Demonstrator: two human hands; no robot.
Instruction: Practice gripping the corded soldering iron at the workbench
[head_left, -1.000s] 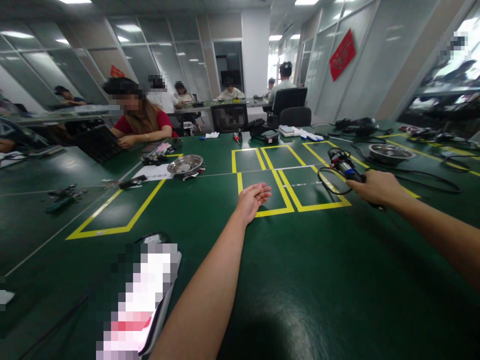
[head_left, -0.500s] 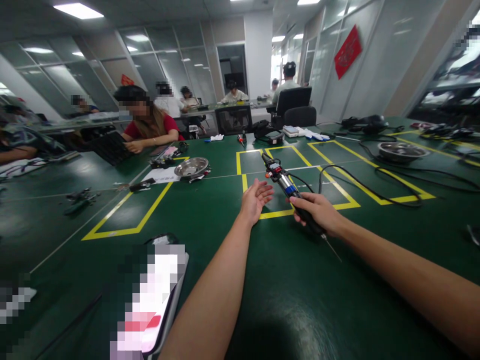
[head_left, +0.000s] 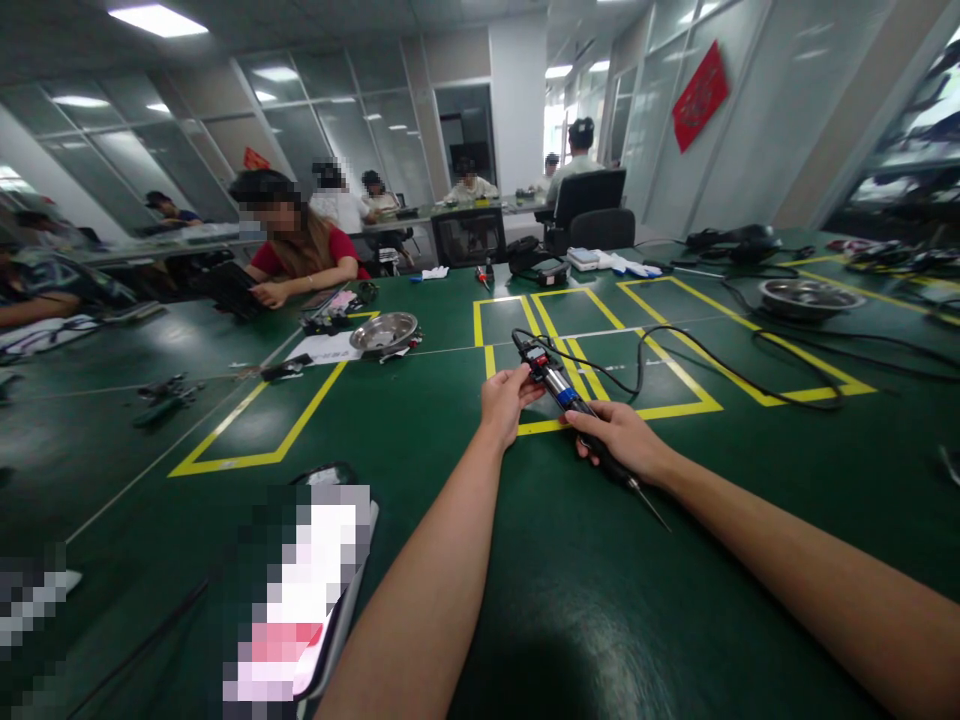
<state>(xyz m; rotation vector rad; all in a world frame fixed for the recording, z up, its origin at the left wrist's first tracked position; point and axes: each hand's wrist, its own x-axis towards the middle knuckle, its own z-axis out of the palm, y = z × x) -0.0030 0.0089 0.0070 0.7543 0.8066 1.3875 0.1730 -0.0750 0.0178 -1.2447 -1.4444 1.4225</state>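
My right hand (head_left: 616, 441) grips the dark handle of a corded electric screwdriver (head_left: 564, 392), its thin bit pointing back toward me over the green table (head_left: 570, 590). My left hand (head_left: 507, 398) reaches in from the left, and its fingers touch the tool's upper end, where a red and black part sits. The black cable (head_left: 675, 345) runs from that end away to the right across yellow taped rectangles (head_left: 600, 350).
A phone (head_left: 300, 600) lies near my left forearm. A metal bowl (head_left: 385, 332) and paper sit to the far left, and another bowl (head_left: 801, 297) sits at the far right. A person in red (head_left: 296, 250) sits at the left edge; other people sit at desks behind.
My right hand has brought the screwdriver from the right in front of me. My left hand, open a second ago, now has its fingers on the tool's upper end.
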